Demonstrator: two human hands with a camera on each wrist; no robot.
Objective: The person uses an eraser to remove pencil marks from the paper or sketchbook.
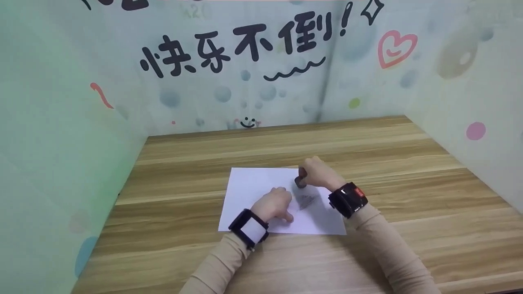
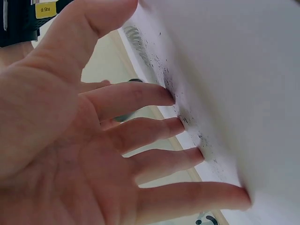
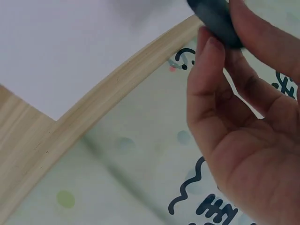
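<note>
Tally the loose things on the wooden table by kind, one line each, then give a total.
White paper sheet: 1, pressed flat by the left hand
Dark eraser: 1, pinched in the right hand
Total: 2

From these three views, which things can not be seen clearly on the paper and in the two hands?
- Grey pencil marks on the paper: head view, too small and blurred to read.
- Dark eraser: right wrist view, cut off by the top edge and covered by the right hand; its full shape is hidden.
- Left hand: left wrist view, the paper's surface is blurred; only specks near the fingertips show.
</note>
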